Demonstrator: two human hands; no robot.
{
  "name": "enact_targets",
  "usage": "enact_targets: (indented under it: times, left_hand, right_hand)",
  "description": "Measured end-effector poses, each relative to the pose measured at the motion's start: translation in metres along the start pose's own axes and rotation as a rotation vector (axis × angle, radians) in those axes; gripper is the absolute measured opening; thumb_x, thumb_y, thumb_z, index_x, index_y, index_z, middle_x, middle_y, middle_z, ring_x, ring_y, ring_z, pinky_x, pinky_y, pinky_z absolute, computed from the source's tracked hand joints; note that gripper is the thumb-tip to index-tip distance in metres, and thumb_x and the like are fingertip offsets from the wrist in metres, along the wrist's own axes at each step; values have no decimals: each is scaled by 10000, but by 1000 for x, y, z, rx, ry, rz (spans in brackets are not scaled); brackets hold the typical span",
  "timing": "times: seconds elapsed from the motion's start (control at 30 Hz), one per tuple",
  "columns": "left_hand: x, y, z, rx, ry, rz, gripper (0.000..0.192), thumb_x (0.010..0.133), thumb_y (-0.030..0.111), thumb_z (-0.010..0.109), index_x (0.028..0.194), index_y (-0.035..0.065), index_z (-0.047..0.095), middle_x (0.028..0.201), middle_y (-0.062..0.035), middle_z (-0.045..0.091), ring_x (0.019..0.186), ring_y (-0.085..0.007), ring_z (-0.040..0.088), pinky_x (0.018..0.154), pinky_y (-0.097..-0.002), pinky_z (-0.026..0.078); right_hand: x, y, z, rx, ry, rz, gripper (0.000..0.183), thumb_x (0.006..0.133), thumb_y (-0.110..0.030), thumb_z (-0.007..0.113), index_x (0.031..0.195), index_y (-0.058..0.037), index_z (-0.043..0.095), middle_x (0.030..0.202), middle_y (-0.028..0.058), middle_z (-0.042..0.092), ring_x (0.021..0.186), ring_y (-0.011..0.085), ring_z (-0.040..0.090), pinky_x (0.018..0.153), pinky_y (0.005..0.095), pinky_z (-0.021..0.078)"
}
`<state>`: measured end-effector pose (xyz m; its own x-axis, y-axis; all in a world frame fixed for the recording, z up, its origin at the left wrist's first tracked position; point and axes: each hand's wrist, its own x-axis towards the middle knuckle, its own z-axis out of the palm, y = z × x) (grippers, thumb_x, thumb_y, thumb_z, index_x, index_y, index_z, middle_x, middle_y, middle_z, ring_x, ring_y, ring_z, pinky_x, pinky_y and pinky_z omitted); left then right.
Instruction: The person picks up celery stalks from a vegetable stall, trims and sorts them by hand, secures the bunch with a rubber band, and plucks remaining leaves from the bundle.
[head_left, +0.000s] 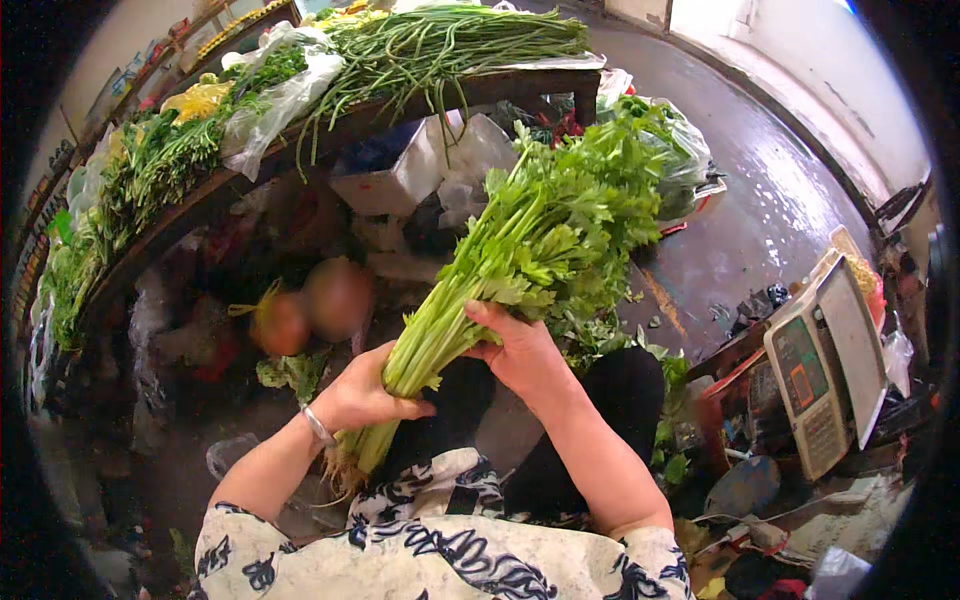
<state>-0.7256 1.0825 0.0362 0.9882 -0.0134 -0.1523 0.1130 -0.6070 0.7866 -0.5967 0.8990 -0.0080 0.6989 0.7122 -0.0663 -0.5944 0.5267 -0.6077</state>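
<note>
A large bunch of leafy celery (442, 322) lies slantwise across my lap, its roots (345, 465) near my body and its leaves (577, 202) pointing away to the right. My left hand (367, 394) is wrapped around the stalks just above the root end. Higher up, my right hand (517, 349) grips the stalks from the right side, thumb on top and the other fingers hidden underneath. A silver-coloured bangle (318, 426) circles my left wrist.
A long bench (277, 150) ahead and left bears long beans (450, 45), bundled greens (157, 165) and plastic bags. Beneath it stands a white foam box (397, 169). At right is a digital weighing scale (806, 397). Loose leaves (675, 442) lie beside my right leg.
</note>
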Motion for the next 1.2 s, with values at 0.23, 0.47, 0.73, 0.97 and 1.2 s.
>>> enact_targets:
  times: [0.23,0.47,0.73,0.97,1.2]
  left_hand:
    - [15,6,-17,-788,-313,-401,447,723,47,762,1130,-17,590,922,-142,689,754,-247,708,641,-358,594]
    - [25,-26,-24,-577,-269,-574,288,729,76,757,968,10,611,781,-70,642,643,-162,648,615,-304,560]
    - [33,-44,-11,-545,-268,-585,303,721,86,781,966,38,609,782,-49,632,609,-160,638,572,-315,561]
    - [39,-30,-3,-539,-301,-601,296,717,86,788,936,50,593,767,-42,624,589,-155,625,555,-307,548]
    - [38,-30,2,-582,-283,-577,319,715,94,788,968,40,603,767,-38,624,582,-140,619,551,-290,544]
  right_hand:
    - [-6,-18,-35,-131,35,85,445,919,-208,664,1318,-82,511,1184,104,638,968,254,680,791,397,581]
    - [-28,-27,-71,-655,285,-67,215,933,-169,643,1108,-46,614,939,49,669,762,127,652,680,250,515]
    - [-19,-4,-49,-1176,261,-607,244,857,-11,670,1093,-49,621,1053,53,581,771,109,609,647,248,480]
    - [-5,11,-61,-1569,184,-814,242,801,-70,712,1022,-96,619,934,100,579,796,311,646,687,387,543]
    - [-11,10,-65,-1605,175,-806,186,793,-16,696,964,-60,639,833,109,552,735,308,612,632,370,503]
